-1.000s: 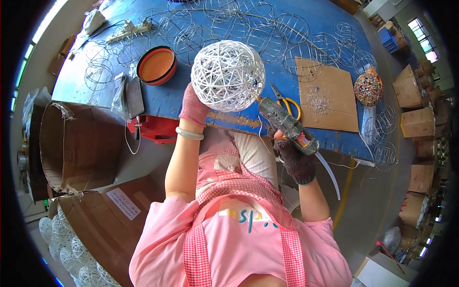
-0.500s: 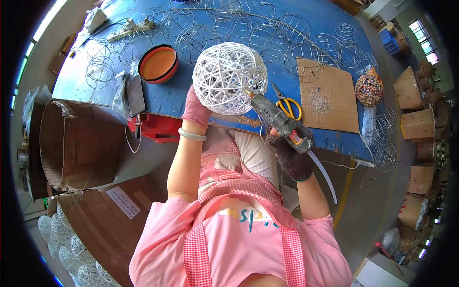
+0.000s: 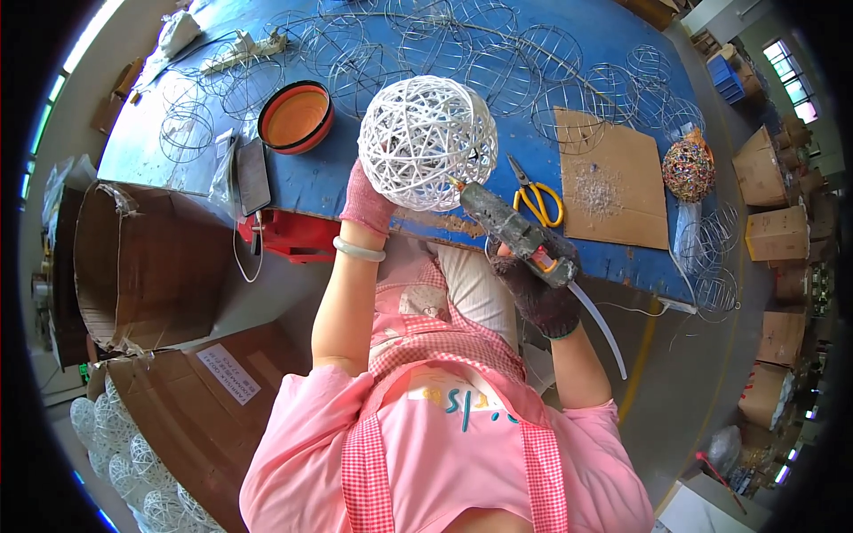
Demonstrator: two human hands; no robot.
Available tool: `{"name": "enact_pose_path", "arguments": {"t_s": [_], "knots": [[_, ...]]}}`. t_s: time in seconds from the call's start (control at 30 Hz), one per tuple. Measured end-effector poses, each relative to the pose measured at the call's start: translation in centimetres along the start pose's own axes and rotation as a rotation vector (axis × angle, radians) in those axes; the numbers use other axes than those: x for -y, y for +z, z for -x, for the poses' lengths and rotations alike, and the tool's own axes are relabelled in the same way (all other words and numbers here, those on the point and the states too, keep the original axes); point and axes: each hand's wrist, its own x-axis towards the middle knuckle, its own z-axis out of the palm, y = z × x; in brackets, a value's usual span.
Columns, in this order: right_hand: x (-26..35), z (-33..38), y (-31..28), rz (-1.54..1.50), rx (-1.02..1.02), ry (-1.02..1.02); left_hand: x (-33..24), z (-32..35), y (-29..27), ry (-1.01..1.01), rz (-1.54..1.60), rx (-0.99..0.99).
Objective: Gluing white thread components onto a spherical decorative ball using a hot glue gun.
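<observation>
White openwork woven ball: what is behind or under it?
The pink-gloved left hand supports the white ball, which covers the hand's upper part. Blue tabletop shows beyond; anything directly behind is largely hidden.

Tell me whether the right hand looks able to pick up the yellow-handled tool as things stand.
Probably not: the right hand is taken up by the glue gun. Otherwise the yellow-handled tool seems within reach, lying close by on the blue table.

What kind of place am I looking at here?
Probably a small handicraft workshop or factory floor: the right hand holds a hot-glue gun at a white lattice ball, wire frames lie across the blue worktable, and cardboard cartons stand around.
</observation>
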Motion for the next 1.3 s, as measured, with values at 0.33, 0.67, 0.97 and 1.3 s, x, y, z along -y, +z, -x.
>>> {"name": "enact_pose_path", "arguments": {"t_s": [0.33, 0.67, 0.97, 1.3], "knots": [[0.2, 0.7, -1.3, -0.137, 0.016, 0.238, 0.9, 0.6, -1.7, -0.093, 0.487, -0.027], [-3.1, 2.1, 0.6, 0.9, -0.124, -0.351, 0.7, 2.4, -0.6, -0.179, 0.151, -0.291], [-0.3, -0.7, -1.0, 0.148, -0.062, 0.04, 0.8, 0.2, -1.1, -0.281, 0.444, -0.346], [-2.2, 1.6, -0.5, 0.586, -0.209, 0.094, -0.5, 1.8, 0.5, -0.092, 0.318, -0.085]]}}
